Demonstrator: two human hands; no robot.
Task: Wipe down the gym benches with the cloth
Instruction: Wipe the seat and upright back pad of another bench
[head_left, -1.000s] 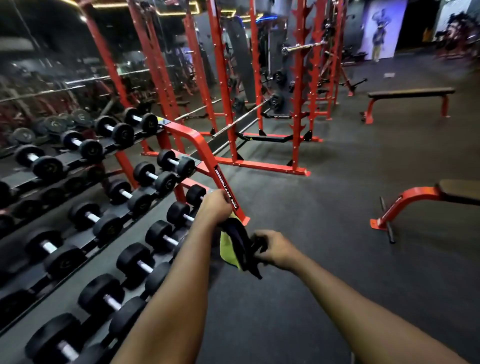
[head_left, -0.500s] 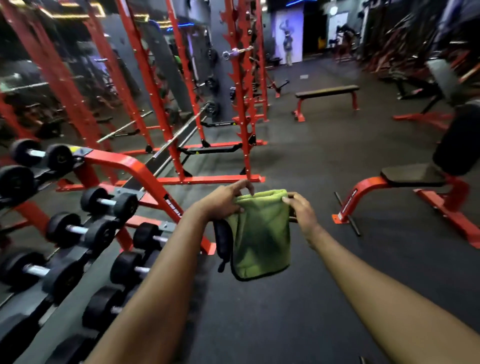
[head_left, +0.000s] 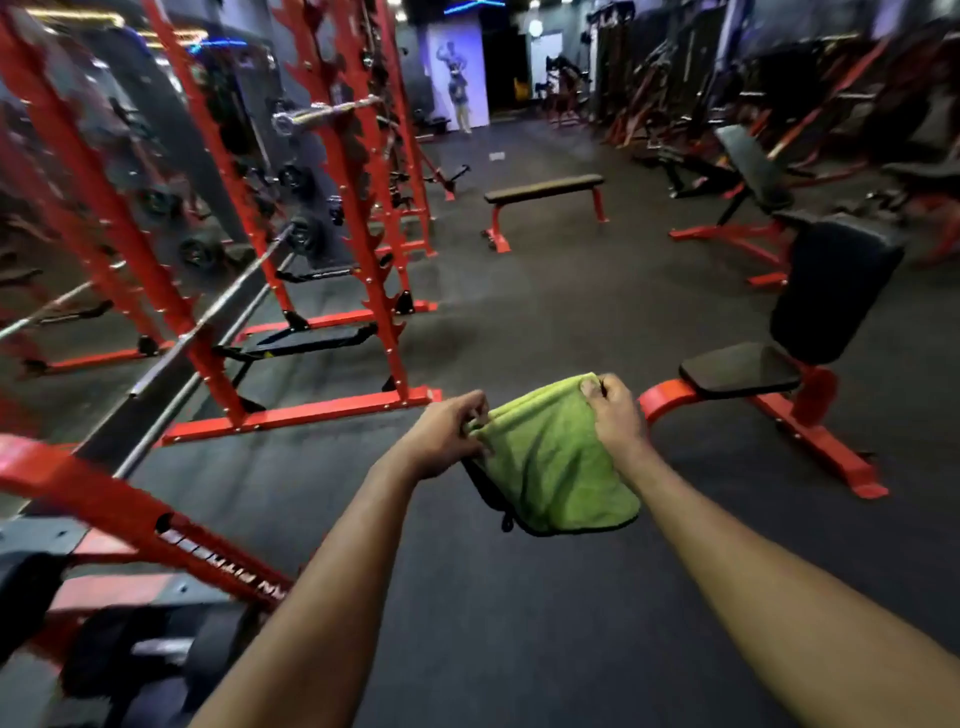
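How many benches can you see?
3: a flat bench mid-floor, an upright-backed bench near on the right, and an incline bench behind it. More may hide in the blurry far right.

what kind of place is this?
A gym, weights area by the look of it: red racks with a barbell on one, a flat bench on the dark floor, and an adjustable bench at right.

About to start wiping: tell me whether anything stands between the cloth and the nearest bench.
Nothing visible does. The left hand and right hand hold the cloth up; the nearest bench stands just ahead on the right, only floor between.
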